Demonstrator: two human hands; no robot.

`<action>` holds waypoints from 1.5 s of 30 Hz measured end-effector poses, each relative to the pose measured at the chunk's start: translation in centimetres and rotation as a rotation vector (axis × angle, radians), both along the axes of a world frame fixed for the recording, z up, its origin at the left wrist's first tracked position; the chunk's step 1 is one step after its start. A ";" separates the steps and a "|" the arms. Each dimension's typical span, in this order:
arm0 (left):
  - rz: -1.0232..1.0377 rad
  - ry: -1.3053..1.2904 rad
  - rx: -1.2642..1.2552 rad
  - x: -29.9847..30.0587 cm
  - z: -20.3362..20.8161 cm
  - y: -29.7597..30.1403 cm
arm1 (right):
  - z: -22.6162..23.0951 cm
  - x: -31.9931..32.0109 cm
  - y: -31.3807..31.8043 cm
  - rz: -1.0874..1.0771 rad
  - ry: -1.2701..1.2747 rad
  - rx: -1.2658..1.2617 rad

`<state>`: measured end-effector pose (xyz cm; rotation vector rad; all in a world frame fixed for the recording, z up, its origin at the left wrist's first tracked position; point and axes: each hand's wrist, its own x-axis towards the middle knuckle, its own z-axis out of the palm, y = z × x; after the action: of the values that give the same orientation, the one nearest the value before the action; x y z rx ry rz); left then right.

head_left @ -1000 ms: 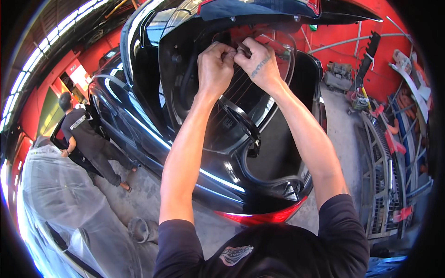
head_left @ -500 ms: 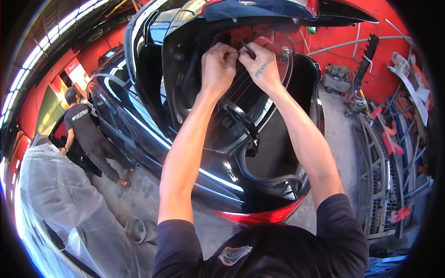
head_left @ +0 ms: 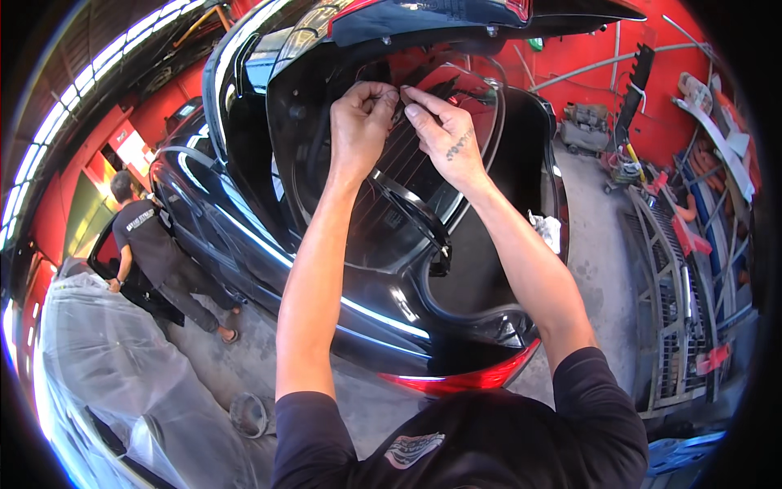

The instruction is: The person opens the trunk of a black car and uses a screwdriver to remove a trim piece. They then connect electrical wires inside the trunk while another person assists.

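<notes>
Both my arms reach up under the raised trunk lid of a black car. My left hand is closed, its thumb and fingers pinched together near the lid's dark inner side. Just to its right, my right hand points thumb and forefinger at the left fingertips. Something small and dark sits between the fingertips of the two hands, too small to name. Behind the hands is the car's rear window with thin lines across it. A curved black hinge arm stands below them.
A red tail light lies close in front of me. At left, a person stands by an open car door, beside a plastic-covered car. A bucket stands on the floor. Car grilles and metal parts are stacked at right.
My right thumb and forefinger have spread a little from their tighter pinch. The view has shifted slightly, and a crumpled white thing now shows beside my right forearm.
</notes>
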<state>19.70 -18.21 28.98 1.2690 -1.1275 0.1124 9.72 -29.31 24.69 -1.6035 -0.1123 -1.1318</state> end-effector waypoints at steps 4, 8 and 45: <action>-0.053 0.011 -0.031 0.3 -0.1 -0.1 | 0.4 0.4 0.1 -0.015 0.010 -0.030; -0.042 0.003 -0.018 0.1 0.0 -0.2 | 0.3 0.6 -0.1 -0.009 0.020 0.009; 0.123 -0.093 0.021 0.3 0.3 -0.4 | 0.3 1.8 -0.7 -0.195 -0.149 -0.113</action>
<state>19.99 -18.65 29.24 1.3629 -1.1318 0.2537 11.55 -29.96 25.00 -1.6553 -0.1218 -1.4176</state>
